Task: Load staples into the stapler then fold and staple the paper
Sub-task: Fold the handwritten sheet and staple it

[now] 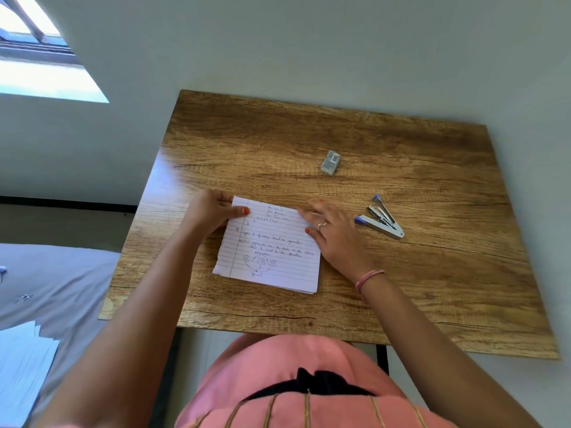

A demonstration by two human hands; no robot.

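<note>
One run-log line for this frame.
stage: folding | left hand: pinches paper far corner | right hand: flat on far edge | stapler: open, untouched | staple box: beyond

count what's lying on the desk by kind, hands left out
lined paper, handwritten and folded: 1
stapler, lying open: 1
small staple box: 1
total: 3

We list: pink garment (pixel 296 359) with gold stripes, black tie; pink bracelet (pixel 369 278); ring (pixel 322 224); orange nail polish (pixel 246 211).
</note>
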